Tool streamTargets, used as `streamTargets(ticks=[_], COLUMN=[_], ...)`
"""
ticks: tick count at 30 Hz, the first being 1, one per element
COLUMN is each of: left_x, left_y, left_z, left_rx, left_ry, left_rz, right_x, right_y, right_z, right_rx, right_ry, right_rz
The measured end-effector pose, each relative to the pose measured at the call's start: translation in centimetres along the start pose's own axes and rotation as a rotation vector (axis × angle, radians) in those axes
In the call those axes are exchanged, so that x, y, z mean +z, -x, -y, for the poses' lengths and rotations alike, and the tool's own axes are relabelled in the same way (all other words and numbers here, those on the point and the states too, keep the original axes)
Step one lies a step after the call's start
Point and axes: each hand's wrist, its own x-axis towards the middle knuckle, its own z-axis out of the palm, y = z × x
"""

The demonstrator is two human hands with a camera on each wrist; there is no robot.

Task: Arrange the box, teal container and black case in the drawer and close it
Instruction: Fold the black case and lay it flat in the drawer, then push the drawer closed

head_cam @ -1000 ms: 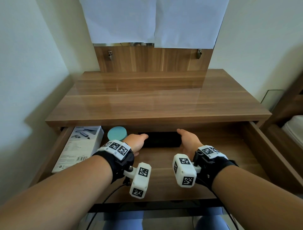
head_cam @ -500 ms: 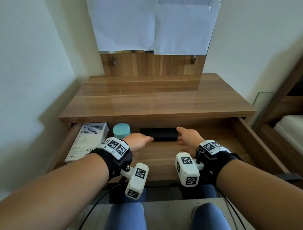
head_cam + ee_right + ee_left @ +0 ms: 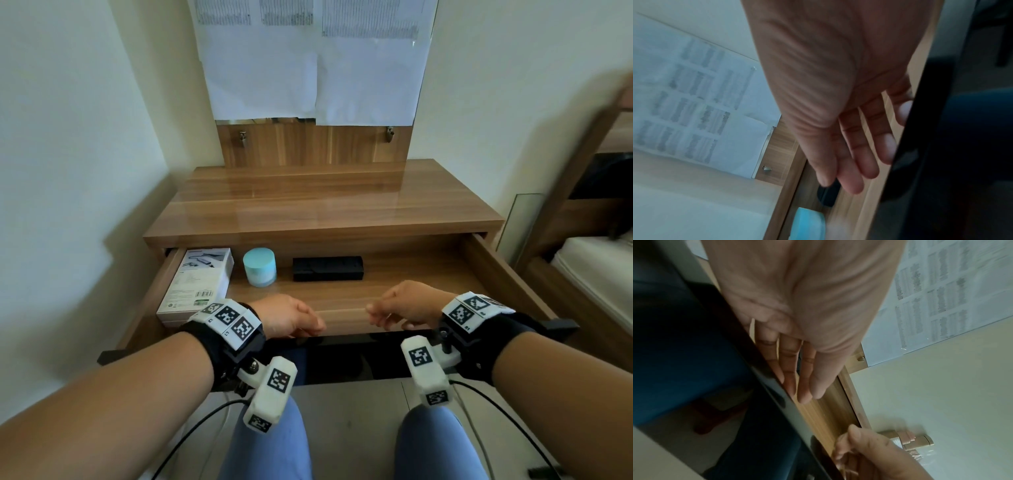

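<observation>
From the head view, both hands have drawn back from the black case (image 3: 327,273); it lies in the open drawer (image 3: 493,270) in a row with the teal container (image 3: 259,267) and box (image 3: 198,282), so only closing seems left. In the left wrist view, the left hand (image 3: 797,321) holds nothing, its fingers (image 3: 807,382) loosely extended at the drawer's front edge. In the right wrist view, the right hand (image 3: 838,89) is likewise empty and relaxed.

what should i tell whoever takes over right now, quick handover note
Left hand: open, holding nothing, at the drawer's front edge.
Right hand: open, holding nothing, at the same edge.
Box, teal container and black case lie in a row along the back of the open drawer, left to right.
Done: arranging.
Left: push the drawer closed.
</observation>
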Motion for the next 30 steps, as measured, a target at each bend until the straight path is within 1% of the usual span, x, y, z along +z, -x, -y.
streamTargets(ticks=[4, 8, 14, 20, 30], left_x=[-0.3, 0.1, 0.2, -0.2, -1.3], left_y=[0.2, 0.4, -0.1, -0.8, -2.4], left_z=[0.6, 0.2, 0.5, 0.7, 0.3], left_rx=[0.031, 0.03, 0.05, 0.06, 0.09], left_ry=[-0.15, -0.217, -0.286, -0.314, -0.287], left_rz=[-0.027, -0.052, -0.045, -0.019, -0.004], right_x=[0.1, 0.5, 1.3, 1.1, 0.1], right_y=[1.1, 1.4, 0.8, 0.1, -1.4], right_z=[-0.6, -0.6, -1.0, -1.2, -0.7], right_rx=[-0.047, -0.107, -0.16, -0.169, -0.182], right_ry=[0.168, 0.177, 0.228, 0.222, 0.206], right_rz=[0.007, 0.011, 0.02, 0.041, 0.039])
